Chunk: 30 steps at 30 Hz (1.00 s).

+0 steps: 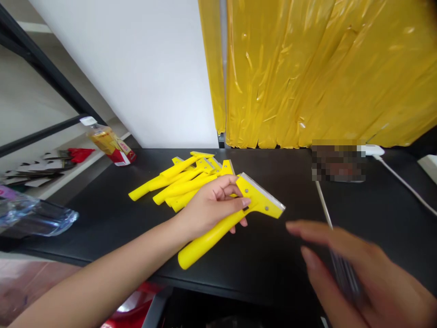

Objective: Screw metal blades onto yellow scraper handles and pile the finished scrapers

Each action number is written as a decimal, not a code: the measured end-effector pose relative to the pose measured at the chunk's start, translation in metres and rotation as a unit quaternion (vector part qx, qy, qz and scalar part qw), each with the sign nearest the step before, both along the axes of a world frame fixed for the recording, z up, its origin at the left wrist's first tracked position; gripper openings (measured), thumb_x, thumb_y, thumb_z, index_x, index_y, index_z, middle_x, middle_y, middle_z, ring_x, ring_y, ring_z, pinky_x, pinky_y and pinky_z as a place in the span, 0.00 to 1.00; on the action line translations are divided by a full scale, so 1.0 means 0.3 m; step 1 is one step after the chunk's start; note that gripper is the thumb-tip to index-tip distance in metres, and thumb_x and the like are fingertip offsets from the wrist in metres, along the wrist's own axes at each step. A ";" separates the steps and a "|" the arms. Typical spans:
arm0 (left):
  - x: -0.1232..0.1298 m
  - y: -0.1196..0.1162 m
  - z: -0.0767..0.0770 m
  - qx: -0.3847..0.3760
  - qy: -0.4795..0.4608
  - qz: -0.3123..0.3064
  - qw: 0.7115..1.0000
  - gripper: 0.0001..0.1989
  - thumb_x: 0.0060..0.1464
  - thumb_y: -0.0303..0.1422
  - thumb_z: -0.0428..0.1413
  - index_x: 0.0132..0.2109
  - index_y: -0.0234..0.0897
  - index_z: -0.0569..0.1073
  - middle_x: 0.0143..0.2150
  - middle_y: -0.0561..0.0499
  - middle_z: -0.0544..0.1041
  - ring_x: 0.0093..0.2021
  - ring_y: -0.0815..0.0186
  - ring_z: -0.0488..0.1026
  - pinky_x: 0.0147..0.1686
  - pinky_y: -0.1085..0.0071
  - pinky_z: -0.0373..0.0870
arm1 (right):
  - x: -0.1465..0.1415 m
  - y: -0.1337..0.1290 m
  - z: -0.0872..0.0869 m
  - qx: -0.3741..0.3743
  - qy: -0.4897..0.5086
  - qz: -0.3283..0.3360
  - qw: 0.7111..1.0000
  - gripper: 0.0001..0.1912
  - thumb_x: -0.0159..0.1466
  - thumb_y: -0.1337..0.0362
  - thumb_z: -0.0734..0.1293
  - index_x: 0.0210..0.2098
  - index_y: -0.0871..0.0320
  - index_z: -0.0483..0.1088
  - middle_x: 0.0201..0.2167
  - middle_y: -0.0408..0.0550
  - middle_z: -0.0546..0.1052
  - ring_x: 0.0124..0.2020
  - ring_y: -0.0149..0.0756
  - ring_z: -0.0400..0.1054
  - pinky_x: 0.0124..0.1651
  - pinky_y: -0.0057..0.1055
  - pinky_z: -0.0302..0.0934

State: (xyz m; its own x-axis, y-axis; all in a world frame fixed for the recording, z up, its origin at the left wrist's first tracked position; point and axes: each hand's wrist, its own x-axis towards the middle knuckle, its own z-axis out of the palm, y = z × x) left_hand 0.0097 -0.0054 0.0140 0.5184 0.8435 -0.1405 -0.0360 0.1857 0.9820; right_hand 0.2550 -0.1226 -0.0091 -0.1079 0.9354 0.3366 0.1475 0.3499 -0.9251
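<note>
My left hand (218,200) is closed around the neck of a yellow scraper (211,237). Its wide head points up to the right, with a metal blade strip along the edge and two screws on its face. At the lower right, my right hand (368,269) is blurred, its thumb and index finger apart and near the scraper head without touching it. A screwdriver (343,275) with a grey handle sits in the palm of that hand, its thin shaft pointing away; the other fingers are hidden. Behind my left hand lies a pile of several similar yellow scrapers (184,180).
A drink bottle (111,143) stands at the back left of the black table (112,205), and a clear bottle (41,214) lies at the left edge. A white cable (406,182) runs along the right. Yellow wrapped panels (307,73) and a white board (146,68) rise behind.
</note>
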 end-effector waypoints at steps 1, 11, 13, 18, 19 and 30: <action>0.008 -0.009 0.005 -0.009 0.001 -0.009 1.000 0.15 0.60 0.37 0.69 0.47 0.39 0.73 0.40 0.52 0.78 0.30 0.65 0.82 0.22 0.76 0.77 | 0.004 0.057 0.006 -0.005 -0.052 -0.074 0.996 0.29 0.62 0.65 0.79 0.59 0.39 0.74 0.56 0.49 0.79 0.55 0.53 0.75 0.54 0.47 0.75; 0.088 0.104 0.036 0.251 0.111 -0.055 0.960 0.10 0.70 0.41 0.57 0.45 0.41 0.76 0.42 0.48 0.82 0.43 0.60 0.82 0.45 0.62 0.79 | 0.057 0.402 0.081 -0.068 0.085 -0.031 0.994 0.11 0.65 0.62 0.77 0.43 0.49 0.74 0.38 0.41 0.78 0.40 0.32 0.72 0.44 0.27 0.68; 0.067 0.176 0.026 0.405 0.213 -0.082 0.885 0.14 0.71 0.42 0.55 0.53 0.42 0.80 0.54 0.44 0.82 0.58 0.53 0.78 0.63 0.53 0.70 | 0.095 0.435 0.064 -0.025 0.051 -0.071 0.996 0.10 0.65 0.62 0.77 0.44 0.49 0.74 0.40 0.42 0.77 0.42 0.35 0.72 0.47 0.30 0.67; 0.003 0.299 -0.017 0.489 0.469 -0.150 0.719 0.43 0.57 0.65 0.58 0.70 0.47 0.73 0.77 0.38 0.64 0.80 0.36 0.46 0.72 0.28 0.28 | 0.161 0.494 -0.003 -0.012 0.031 -0.141 0.989 0.12 0.64 0.58 0.77 0.43 0.50 0.73 0.40 0.45 0.75 0.42 0.40 0.72 0.47 0.37 0.68; -0.006 0.311 -0.022 0.478 0.496 -0.164 0.706 0.48 0.53 0.69 0.58 0.73 0.49 0.69 0.79 0.38 0.60 0.80 0.35 0.43 0.71 0.26 0.25 | 0.165 0.500 -0.016 -0.019 0.031 -0.141 0.989 0.12 0.64 0.57 0.77 0.43 0.50 0.73 0.39 0.45 0.75 0.42 0.39 0.72 0.47 0.36 0.68; -0.171 0.361 -0.005 0.390 0.600 -0.140 0.684 0.43 0.60 0.68 0.49 0.76 0.59 0.62 0.81 0.45 0.56 0.80 0.31 0.45 0.68 0.22 0.44 | 0.146 0.510 -0.064 -0.051 -0.004 -0.108 0.993 0.15 0.65 0.54 0.75 0.47 0.52 0.73 0.40 0.47 0.76 0.43 0.38 0.71 0.47 0.36 0.68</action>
